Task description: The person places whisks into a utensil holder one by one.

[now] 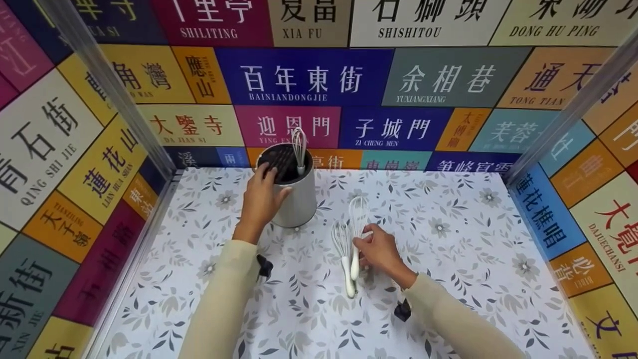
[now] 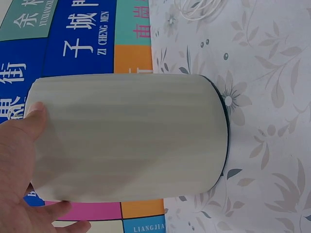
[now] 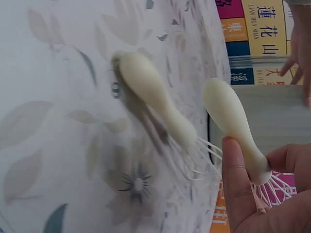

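Beige sleeves (image 1: 217, 304) are seen nearest; a whisk (image 1: 355, 265), likely light, its blurred wires (image 1: 359, 213) perhaps springy, is pinched in the right grip (image 1: 382, 252) by its stiff handle (image 3: 229, 110), best held there; the left grip (image 1: 260, 200) is spread against the canister (image 1: 300, 199).

Even light, dimmer wrist views, soft shadow beside one whisk (image 3: 155, 97)

Smooth matt canister (image 2: 131, 136), smooth plastic-looking whisk handles (image 3: 228, 109), shiny metal-looking wire loops (image 1: 299, 142), matt cloth sleeves (image 1: 219, 299).
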Available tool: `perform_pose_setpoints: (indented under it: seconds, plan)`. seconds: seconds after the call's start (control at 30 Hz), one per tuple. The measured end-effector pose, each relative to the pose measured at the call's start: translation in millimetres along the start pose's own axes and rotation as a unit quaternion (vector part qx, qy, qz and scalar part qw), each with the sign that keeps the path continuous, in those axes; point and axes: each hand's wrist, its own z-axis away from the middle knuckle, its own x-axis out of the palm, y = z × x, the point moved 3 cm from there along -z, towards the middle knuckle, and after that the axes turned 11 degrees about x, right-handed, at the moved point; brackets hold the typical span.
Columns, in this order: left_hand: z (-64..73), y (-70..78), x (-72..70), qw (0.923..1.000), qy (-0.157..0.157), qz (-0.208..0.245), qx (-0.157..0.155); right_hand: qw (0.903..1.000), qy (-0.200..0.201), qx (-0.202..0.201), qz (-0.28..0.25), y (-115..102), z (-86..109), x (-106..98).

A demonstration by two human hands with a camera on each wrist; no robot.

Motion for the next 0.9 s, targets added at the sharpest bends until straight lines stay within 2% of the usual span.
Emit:
perform_pose_setpoints:
  seconds: [0.47, 0.9]
  plan:
    - [0.4, -0.3, -0.5, 1.0000, 0.000, 0.003, -0.001, 0.9987, -0.017, -0.041, -0.025, -46.1, -3.8, -21.1]
    - [-0.4, -0.4, 0.6, 0.9998, -0.009, 0.010, -0.013, 0.9967, -0.011, -0.069, -0.041, -101.2, -6.2, -25.4]
